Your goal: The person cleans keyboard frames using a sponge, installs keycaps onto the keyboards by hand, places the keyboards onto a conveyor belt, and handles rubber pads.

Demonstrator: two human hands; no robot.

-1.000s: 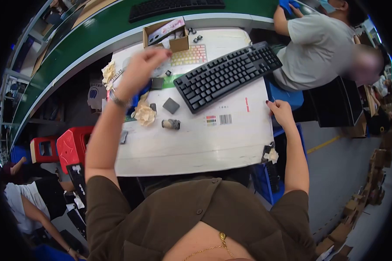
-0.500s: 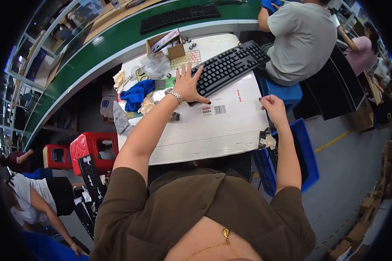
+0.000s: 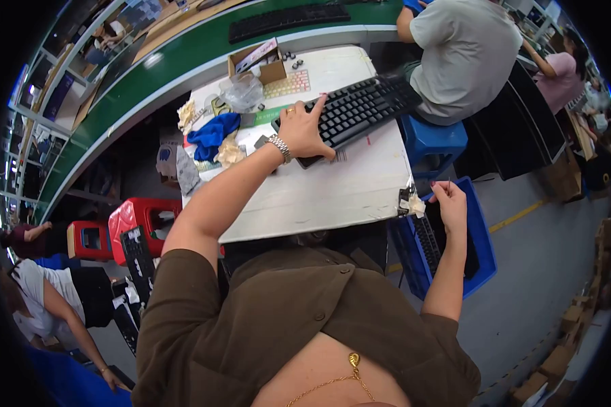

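Observation:
A black keyboard (image 3: 366,108) lies slanted across the white table top (image 3: 305,197). My left hand (image 3: 304,132) grips its left end, with the thumb at the near edge and fingers over the keys. Past the table's right edge, my right hand (image 3: 449,197) is raised above a blue bin (image 3: 478,251). Its thumb and forefinger are pinched on something thin that I cannot make out. Left of the keyboard are a blue cloth (image 3: 214,136), a crumpled cream paper (image 3: 229,150) and a clear plastic bag (image 3: 243,91).
An open cardboard box (image 3: 273,70) and a pale keyboard (image 3: 288,84) sit at the table's back. Black tape with crumpled paper (image 3: 412,205) is at the near right corner. A person (image 3: 465,61) sits on a blue stool (image 3: 433,139). Red stools (image 3: 125,220) stand left.
My left hand came down from the air onto the keyboard's left end, and the keyboard moved slightly. My right hand moved from the table's right edge toward me, over the bin.

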